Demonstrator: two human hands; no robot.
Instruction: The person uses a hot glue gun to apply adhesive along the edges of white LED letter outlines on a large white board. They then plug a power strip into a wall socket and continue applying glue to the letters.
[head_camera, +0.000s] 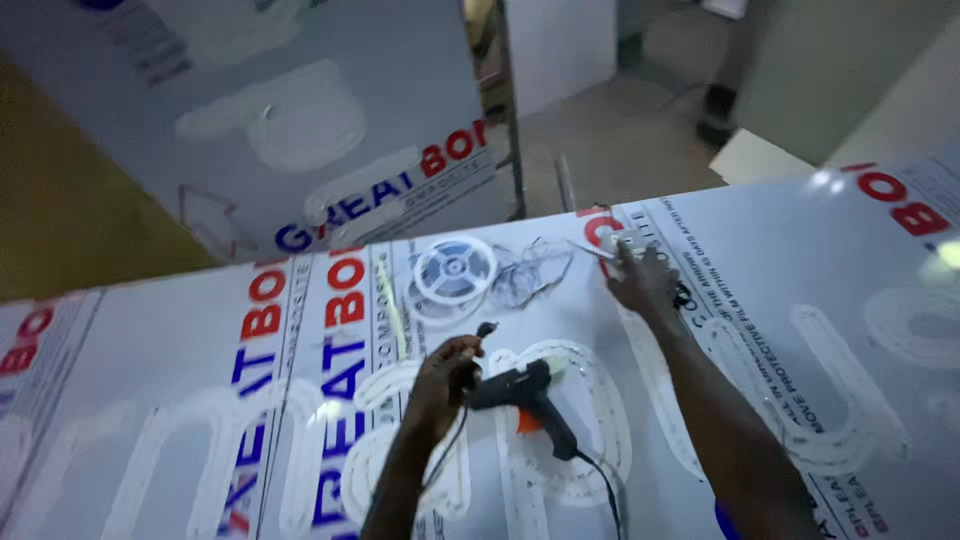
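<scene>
Head: blk plastic glue gun, glossy panel.

- Left hand low at centre, glue gun touching its right side; the gun's cord trails toward the near edge, blocking the path between the forearms.
- Right hand near the far edge of the sheet.
- Reel of strip and loose wire tangle crowd the far edge between the hands.
- Raised white letter outlines run along the near half.
- Open flat sheet at far left and far right.
</scene>
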